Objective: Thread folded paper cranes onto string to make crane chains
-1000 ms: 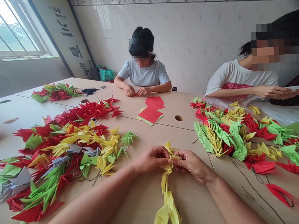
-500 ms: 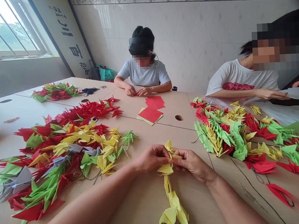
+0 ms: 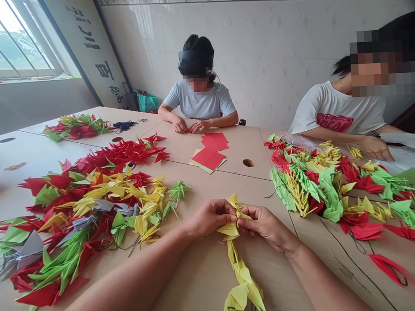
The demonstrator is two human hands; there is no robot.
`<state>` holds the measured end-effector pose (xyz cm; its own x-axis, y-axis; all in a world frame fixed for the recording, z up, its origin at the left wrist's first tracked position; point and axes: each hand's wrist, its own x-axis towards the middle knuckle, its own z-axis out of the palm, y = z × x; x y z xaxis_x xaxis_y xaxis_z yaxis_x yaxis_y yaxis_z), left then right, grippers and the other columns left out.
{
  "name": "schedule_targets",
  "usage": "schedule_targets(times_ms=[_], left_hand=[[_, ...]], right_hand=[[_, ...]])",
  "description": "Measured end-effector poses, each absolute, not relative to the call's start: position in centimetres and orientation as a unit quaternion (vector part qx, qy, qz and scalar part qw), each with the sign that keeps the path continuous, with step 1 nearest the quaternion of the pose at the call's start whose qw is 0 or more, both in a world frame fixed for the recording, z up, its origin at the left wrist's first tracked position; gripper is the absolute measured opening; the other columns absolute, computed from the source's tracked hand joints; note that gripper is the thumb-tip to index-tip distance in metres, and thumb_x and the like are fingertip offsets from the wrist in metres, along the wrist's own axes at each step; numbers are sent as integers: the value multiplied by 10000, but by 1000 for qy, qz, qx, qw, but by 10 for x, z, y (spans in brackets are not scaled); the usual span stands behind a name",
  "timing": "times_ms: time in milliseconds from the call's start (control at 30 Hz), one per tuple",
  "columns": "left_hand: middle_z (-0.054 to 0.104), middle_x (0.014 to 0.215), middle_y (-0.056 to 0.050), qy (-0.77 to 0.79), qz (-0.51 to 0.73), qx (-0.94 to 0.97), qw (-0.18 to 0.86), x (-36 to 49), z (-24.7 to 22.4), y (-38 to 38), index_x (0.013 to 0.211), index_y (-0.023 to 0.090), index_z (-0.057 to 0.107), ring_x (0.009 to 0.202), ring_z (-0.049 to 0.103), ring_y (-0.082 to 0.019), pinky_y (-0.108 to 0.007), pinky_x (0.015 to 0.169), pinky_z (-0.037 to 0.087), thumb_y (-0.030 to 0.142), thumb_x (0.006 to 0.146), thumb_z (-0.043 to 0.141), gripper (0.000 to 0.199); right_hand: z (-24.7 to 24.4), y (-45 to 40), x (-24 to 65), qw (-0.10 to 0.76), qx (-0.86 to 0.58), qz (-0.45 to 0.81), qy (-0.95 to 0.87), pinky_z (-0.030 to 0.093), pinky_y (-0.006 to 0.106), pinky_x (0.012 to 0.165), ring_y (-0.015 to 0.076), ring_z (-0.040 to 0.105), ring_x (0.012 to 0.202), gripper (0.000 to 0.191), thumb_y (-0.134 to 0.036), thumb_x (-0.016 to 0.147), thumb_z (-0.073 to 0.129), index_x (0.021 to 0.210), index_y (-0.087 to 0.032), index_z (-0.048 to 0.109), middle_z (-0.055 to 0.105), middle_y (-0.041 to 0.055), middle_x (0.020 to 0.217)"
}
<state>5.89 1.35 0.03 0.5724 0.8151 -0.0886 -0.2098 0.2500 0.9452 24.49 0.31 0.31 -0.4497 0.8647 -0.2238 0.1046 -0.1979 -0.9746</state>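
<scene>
fingertips of both hands [image 3: 220,216] [image 3: 258,221] pinch yellow folded paper [image 3: 234,214], grip nearly closed.

A tan table [image 3: 199,262] (seams showing) bears folded-paper heaps [image 3: 91,194] and red sheets [image 3: 211,159].

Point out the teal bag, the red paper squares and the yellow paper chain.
Teal bag [image 3: 147,103]: head view, its side.
Red paper squares [image 3: 210,160]: head view, top of the nearest one.
Yellow paper chain [image 3: 237,297]: head view, a lower fold.

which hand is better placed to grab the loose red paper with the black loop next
Right, probably: the right hand is nearer the red paper, while the left hand would have to reach across. Both hold the yellow paper chain, though.
</scene>
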Motion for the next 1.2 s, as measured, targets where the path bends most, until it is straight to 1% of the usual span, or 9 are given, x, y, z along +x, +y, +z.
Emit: schedule_targets(times_ms=[167,467,667,867,1200], left_hand=[[590,699,2,294,342,520,725,57,0,13,778,116,600,604,523,-70,-194,571,378,365,679,734,300],[566,713,5,293,318,530,729,56,-1,13,823,117,577,595,496,-61,-187,553,363,350,666,749,328],[587,753,-19,292,315,534,728,55,-3,14,838,119,576,639,518,-83,-204,580,368,374,684,730,336],[549,686,11,299,313,542,720,56,-1,12,806,123,547,581,489,-69,-194,537,353,394,668,736,359],[551,646,20,319,314,542,711,56,1,11,752,128,535,524,473,-57,-183,492,335,413,639,750,374]], right_hand=[[4,2,245,284,-452,634,-560,281,227,497,97,424,566,395,-516,660,724,745,-145,621,537,-19,622],[10,2,243,284,-454,637,-554,277,231,498,98,422,563,407,-525,616,750,706,-146,633,542,-14,613],[10,3,247,273,-441,650,-555,289,228,505,109,452,587,399,-533,653,720,725,-148,644,564,-7,628],[9,2,245,270,-452,643,-555,283,229,496,106,446,563,399,-535,641,726,693,-148,644,571,-5,609],[6,2,242,272,-472,603,-583,289,243,493,113,450,542,354,-512,653,723,666,-167,646,574,-6,588]])
